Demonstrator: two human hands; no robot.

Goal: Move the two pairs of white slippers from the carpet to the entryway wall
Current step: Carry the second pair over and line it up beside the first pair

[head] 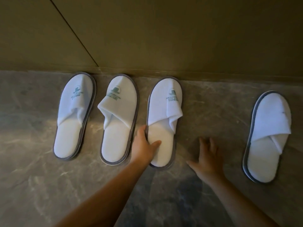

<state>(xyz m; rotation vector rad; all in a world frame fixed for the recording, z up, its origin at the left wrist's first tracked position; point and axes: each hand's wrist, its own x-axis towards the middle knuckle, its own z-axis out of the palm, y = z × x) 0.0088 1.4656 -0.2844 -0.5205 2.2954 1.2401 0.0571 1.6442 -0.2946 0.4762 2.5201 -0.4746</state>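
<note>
Several white slippers with grey soles lie on the marble floor, toes toward the wall. The first slipper [72, 118] and the second slipper [118, 122] sit side by side at the left. My left hand [145, 145] grips the left edge of the third slipper [164, 122], thumb on its insole. The fourth slipper [268, 135] lies apart at the right, farther from the wall. My right hand [207, 157] hovers with spread fingers over the bare floor between the third and fourth slippers, holding nothing.
An olive-brown wall [164, 38] with a dark vertical seam runs across the top, meeting the grey marble floor [49, 185] along a baseboard line. Floor stretches toward me below the slippers.
</note>
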